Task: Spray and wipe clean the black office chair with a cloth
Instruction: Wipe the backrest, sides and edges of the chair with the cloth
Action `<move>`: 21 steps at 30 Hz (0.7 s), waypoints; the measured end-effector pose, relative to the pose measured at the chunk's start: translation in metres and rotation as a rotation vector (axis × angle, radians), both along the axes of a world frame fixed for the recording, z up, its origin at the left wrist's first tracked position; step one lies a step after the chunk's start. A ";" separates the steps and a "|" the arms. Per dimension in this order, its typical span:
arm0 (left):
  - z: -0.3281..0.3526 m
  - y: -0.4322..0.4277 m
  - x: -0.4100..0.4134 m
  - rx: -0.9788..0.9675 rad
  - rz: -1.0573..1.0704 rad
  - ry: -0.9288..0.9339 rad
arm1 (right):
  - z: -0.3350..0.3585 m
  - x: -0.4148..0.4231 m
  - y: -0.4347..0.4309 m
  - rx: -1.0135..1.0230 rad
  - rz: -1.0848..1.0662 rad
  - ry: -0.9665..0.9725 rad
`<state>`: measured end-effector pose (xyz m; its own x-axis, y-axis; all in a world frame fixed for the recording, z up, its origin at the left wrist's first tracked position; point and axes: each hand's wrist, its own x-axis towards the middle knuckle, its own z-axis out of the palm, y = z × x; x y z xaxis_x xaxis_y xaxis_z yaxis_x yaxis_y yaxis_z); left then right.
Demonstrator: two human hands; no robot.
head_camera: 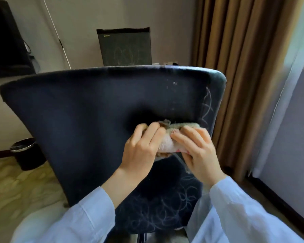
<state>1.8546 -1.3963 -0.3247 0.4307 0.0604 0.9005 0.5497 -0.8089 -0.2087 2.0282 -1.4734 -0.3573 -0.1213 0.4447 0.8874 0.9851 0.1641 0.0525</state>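
Both the left hand (142,143) and right hand (199,149) grip the folded cloth (166,143), seemingly soft and light, pressed to the backrest of the black office chair (77,120) right of frame centre; its bunched middle looks the surest hold.

matt fabric chair (77,120), fuzzy cloth (167,142)

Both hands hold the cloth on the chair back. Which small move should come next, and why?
Probably slide the folded beige cloth rightward across the black fabric chair back: white scribbled lines lie right of it, white specks above.
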 end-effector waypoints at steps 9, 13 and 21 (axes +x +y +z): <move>-0.048 -0.002 -0.009 -0.019 -0.009 0.066 | -0.052 -0.015 -0.004 -0.009 0.053 0.045; 0.034 -0.013 -0.008 0.030 -0.027 -0.107 | 0.036 -0.020 -0.003 0.210 0.083 0.008; 0.128 -0.021 -0.027 0.079 0.003 -0.217 | 0.145 -0.039 -0.001 0.405 0.058 -0.104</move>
<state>1.8279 -1.4173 -0.1965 0.2263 -0.0131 0.9740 0.5909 -0.7930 -0.1480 1.9893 -1.4748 -0.2122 -0.2343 0.0521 0.9708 0.9607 0.1650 0.2231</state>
